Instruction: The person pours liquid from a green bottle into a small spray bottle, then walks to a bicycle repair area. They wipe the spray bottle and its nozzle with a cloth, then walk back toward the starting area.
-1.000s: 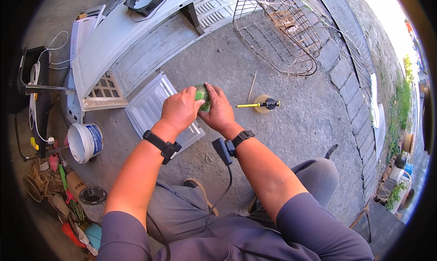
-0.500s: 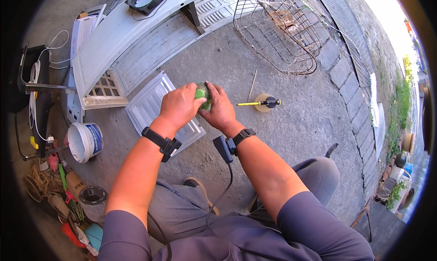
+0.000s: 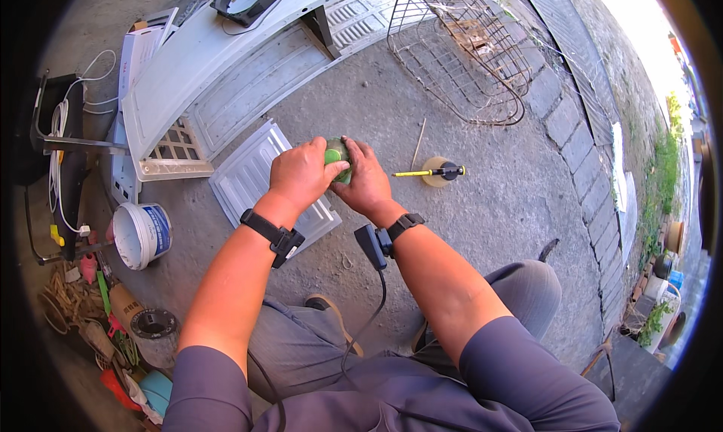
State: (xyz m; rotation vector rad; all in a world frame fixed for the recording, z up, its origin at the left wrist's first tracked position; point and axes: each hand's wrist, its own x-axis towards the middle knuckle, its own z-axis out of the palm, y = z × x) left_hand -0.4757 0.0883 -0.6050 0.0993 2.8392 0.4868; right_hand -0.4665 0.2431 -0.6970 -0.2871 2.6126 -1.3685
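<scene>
Both my hands grip a small rounded green object point(image 3: 338, 153) with a brighter green disc on it, at the middle of the view; its far side is partly hidden. My left hand point(image 3: 301, 172) is wrapped on its left, thumb across its front. My right hand point(image 3: 361, 176) holds it from the right. To their right a yellow-handled screwdriver point(image 3: 408, 173) lies across a cream jug point(image 3: 435, 178) with a black top. A thin stick point(image 3: 419, 142) lies behind these on the concrete. A white ridged panel point(image 3: 241, 168) lies beneath and left of my left hand.
Large white sheet-metal parts point(image 3: 226, 101) and a black ring housing point(image 3: 241, 3) are at the upper left. A rusty wire basket point(image 3: 467, 71) lies upper right. A white bucket point(image 3: 134, 235), cables point(image 3: 60, 146) and mixed clutter point(image 3: 86, 311) line the left. Paving blocks point(image 3: 580, 161) run along the right.
My left hand and forearm have shifted very slightly to the right. Both hands stay on the green object, with little other visible change.
</scene>
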